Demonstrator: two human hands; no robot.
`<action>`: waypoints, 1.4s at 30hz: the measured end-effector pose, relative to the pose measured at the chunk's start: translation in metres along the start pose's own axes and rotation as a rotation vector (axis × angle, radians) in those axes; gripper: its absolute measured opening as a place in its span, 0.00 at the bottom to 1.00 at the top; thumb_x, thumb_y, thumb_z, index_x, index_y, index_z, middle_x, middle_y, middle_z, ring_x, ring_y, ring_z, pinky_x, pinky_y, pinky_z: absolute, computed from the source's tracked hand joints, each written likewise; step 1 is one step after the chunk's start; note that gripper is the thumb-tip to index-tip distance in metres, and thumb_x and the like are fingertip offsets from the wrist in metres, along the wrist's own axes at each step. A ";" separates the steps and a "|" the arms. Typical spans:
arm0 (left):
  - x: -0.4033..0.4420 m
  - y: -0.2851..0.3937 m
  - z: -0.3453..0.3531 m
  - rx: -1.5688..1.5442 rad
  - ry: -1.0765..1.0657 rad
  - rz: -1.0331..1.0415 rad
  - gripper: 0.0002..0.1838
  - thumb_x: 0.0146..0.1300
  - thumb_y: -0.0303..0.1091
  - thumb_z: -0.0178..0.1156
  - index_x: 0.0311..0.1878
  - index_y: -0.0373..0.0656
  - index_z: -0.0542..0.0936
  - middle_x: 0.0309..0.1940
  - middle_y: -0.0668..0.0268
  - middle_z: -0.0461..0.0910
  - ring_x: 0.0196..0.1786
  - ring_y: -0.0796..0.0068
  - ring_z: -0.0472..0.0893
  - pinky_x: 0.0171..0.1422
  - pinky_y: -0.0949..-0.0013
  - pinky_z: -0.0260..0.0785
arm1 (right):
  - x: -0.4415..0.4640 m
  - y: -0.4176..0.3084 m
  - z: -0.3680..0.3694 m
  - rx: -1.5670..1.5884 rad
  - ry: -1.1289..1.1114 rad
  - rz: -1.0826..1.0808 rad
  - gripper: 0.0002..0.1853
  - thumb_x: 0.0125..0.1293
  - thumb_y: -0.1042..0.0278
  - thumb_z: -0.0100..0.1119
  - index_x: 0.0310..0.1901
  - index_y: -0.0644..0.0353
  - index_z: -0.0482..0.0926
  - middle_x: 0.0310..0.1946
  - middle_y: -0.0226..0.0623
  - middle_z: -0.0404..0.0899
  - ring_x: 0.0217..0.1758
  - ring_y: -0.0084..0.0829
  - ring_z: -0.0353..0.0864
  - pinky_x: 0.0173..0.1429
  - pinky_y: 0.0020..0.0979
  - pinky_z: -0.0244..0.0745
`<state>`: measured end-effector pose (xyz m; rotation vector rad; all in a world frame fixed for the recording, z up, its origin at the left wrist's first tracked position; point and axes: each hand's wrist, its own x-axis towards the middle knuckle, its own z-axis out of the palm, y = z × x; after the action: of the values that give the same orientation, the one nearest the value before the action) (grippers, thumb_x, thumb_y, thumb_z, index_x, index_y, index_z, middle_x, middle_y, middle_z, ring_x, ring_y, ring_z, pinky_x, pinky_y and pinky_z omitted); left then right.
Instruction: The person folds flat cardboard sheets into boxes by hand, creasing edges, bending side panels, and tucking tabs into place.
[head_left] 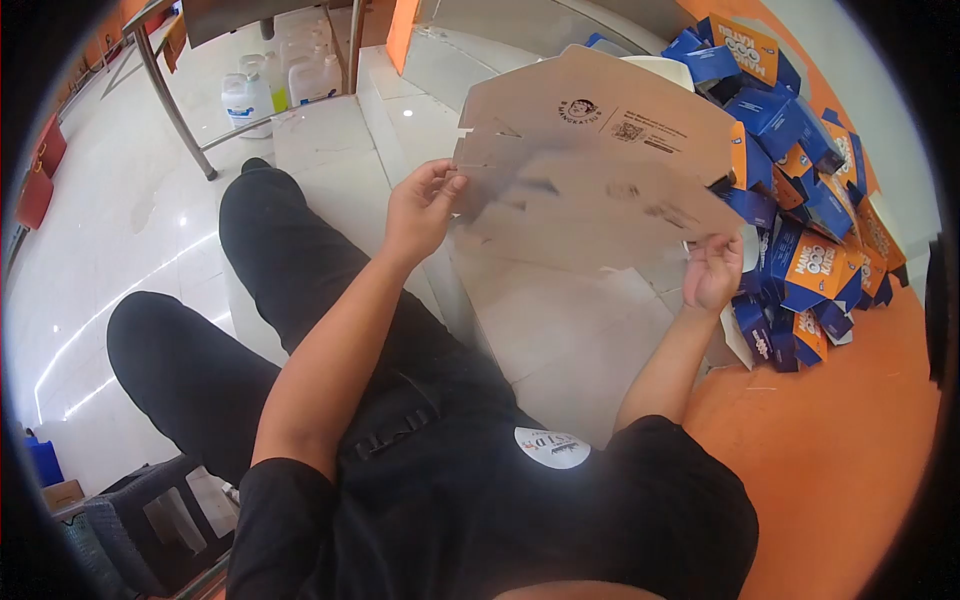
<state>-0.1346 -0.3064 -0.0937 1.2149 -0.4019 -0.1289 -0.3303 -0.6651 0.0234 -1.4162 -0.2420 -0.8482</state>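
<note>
A flat brown cardboard box blank (560, 125), printed with a small logo and a QR code, is held up in front of me. Its lower part is smeared by motion. My left hand (422, 208) pinches the blank's left edge between thumb and fingers. At the lower right corner, my right hand (713, 272) has its fingers closed on the edge. Just beyond that hand lies a heap of folded blue and orange boxes (815, 265) with white lettering, piled against the orange wall. The blank covers part of what lies behind it.
Pale tiled ledge (530, 330) lies under the blank. Several white plastic jugs (246, 104) stand beneath a metal-legged table (172, 100). A dark grey crate (140, 530) is at lower left, red containers (38, 180) at far left. An orange wall (830, 450) rises on my right.
</note>
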 end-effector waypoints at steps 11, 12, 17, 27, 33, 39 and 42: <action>0.002 -0.005 0.000 0.083 0.142 0.139 0.15 0.72 0.32 0.65 0.57 0.35 0.82 0.43 0.67 0.83 0.45 0.80 0.80 0.50 0.72 0.76 | 0.013 -0.034 -0.084 0.579 -0.431 -0.085 0.12 0.75 0.62 0.53 0.52 0.57 0.80 0.40 0.35 0.80 0.45 0.29 0.75 0.52 0.38 0.67; 0.003 -0.004 0.001 0.081 0.136 0.146 0.15 0.72 0.32 0.65 0.58 0.36 0.81 0.44 0.67 0.83 0.45 0.80 0.80 0.49 0.72 0.76 | 0.010 -0.035 -0.089 0.572 -0.416 -0.081 0.12 0.75 0.61 0.55 0.52 0.56 0.81 0.40 0.35 0.80 0.45 0.29 0.76 0.52 0.37 0.67; 0.000 -0.001 0.001 0.061 0.103 0.056 0.16 0.73 0.32 0.64 0.60 0.38 0.79 0.45 0.66 0.83 0.46 0.79 0.81 0.48 0.73 0.76 | 0.005 -0.052 -0.065 0.490 -0.326 0.015 0.14 0.74 0.61 0.58 0.53 0.58 0.81 0.43 0.38 0.82 0.47 0.29 0.77 0.51 0.37 0.69; 0.003 -0.006 -0.001 0.088 0.062 0.144 0.14 0.73 0.26 0.60 0.60 0.39 0.78 0.47 0.64 0.83 0.47 0.78 0.81 0.47 0.72 0.75 | 0.002 -0.076 -0.053 0.048 0.334 -0.243 0.18 0.72 0.73 0.59 0.61 0.55 0.73 0.39 0.33 0.79 0.41 0.29 0.80 0.47 0.33 0.77; 0.003 -0.003 -0.007 -0.071 -0.054 0.047 0.16 0.72 0.23 0.56 0.61 0.39 0.77 0.50 0.64 0.82 0.50 0.76 0.80 0.56 0.70 0.74 | 0.009 -0.020 0.001 -0.173 0.460 -0.450 0.23 0.69 0.81 0.62 0.64 0.64 0.71 0.44 0.34 0.82 0.45 0.30 0.83 0.49 0.30 0.80; 0.001 0.006 -0.003 -0.384 -0.128 0.084 0.17 0.72 0.22 0.58 0.62 0.40 0.74 0.53 0.65 0.81 0.57 0.73 0.79 0.66 0.67 0.68 | 0.022 0.065 0.027 -0.323 0.416 -0.301 0.27 0.69 0.68 0.69 0.64 0.69 0.69 0.50 0.38 0.82 0.50 0.29 0.82 0.56 0.32 0.78; 0.000 -0.004 0.006 0.001 -0.066 0.175 0.16 0.71 0.24 0.60 0.60 0.39 0.74 0.52 0.65 0.82 0.55 0.70 0.79 0.64 0.67 0.69 | 0.024 0.086 0.030 -0.627 0.269 -0.144 0.40 0.66 0.61 0.73 0.72 0.68 0.61 0.64 0.48 0.72 0.64 0.37 0.75 0.66 0.40 0.73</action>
<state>-0.1362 -0.3127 -0.0956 1.1737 -0.5634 -0.0184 -0.2491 -0.6527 -0.0220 -1.8497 0.1470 -1.2935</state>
